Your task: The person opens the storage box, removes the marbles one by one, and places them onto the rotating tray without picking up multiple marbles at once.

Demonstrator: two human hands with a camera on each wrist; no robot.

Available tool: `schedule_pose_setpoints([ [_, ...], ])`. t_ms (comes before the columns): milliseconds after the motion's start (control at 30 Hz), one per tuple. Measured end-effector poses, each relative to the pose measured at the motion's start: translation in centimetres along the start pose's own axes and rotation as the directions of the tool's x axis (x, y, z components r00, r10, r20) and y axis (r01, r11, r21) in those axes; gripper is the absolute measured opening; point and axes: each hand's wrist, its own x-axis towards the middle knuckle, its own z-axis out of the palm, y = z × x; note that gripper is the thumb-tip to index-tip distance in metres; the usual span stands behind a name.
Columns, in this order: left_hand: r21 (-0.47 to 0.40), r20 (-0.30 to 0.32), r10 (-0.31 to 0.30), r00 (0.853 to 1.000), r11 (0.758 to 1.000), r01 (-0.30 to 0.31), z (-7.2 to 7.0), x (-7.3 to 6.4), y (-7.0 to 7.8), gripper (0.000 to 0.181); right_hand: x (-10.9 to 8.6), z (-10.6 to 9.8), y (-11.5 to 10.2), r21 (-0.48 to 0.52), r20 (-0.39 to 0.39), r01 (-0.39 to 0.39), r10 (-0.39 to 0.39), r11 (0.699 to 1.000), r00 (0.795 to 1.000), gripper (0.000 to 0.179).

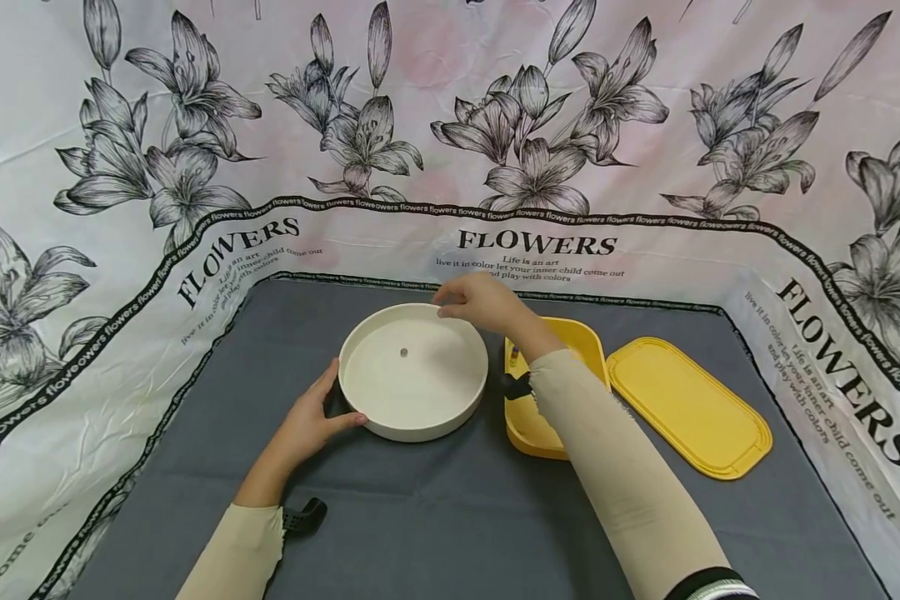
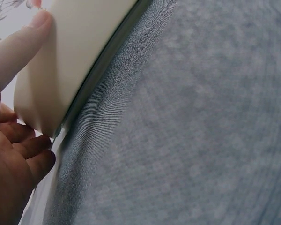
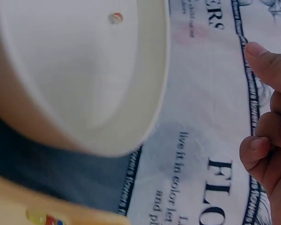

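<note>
A round white dish (image 1: 412,379) with a low wall stands on the grey cloth. My left hand (image 1: 307,421) grips its near left side, the thumb (image 2: 28,40) against the outer wall and the other fingers around toward the underside. Inside the dish lies one small marble (image 3: 115,18), clear with an orange-red streak. My right hand (image 1: 487,308) hovers by the dish's far right rim. In the right wrist view its fingers (image 3: 257,150) are loosely curled, the thumb is extended, and nothing is between them.
Right of the dish is a yellow box (image 1: 536,446), partly hidden under my right forearm, with small colourful pieces (image 3: 47,218) inside. Its yellow lid (image 1: 690,408) lies flat farther right. A flower-printed cloth (image 1: 375,242) borders the grey surface (image 1: 435,525).
</note>
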Motion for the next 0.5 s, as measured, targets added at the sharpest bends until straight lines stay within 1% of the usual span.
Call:
schedule_pose_setpoints([
  [167, -0.003, 0.005, 0.002, 1.0, 1.0, -0.002, 0.1, -0.1, 0.0, 0.123, -2.2, -1.3, 0.3, -0.029, -0.033, -0.015, 0.014, 0.999, 0.999, 0.025],
  [333, -0.012, 0.011, -0.005, 1.0, 1.0, 0.005, 0.1, -0.2, 0.2, 0.123, -4.6, -2.5, 0.9, -0.038, -0.102, -0.055, 0.051, 0.998, 0.993, 0.023],
  [433, -0.012, 0.012, -0.008, 1.0, 1.0, 0.008, 0.1, -0.3, 0.2, 0.123, -5.6, -2.9, 1.5, -0.044, -0.139, -0.068, 0.061, 0.997, 0.988, 0.022],
  [500, -0.005, 0.014, -0.009, 1.0, 1.0, 0.009, 0.1, -0.3, 0.2, 0.123, -6.2, -3.1, 2.0, -0.031, -0.15, -0.073, 0.068, 0.997, 0.986, 0.022],
])
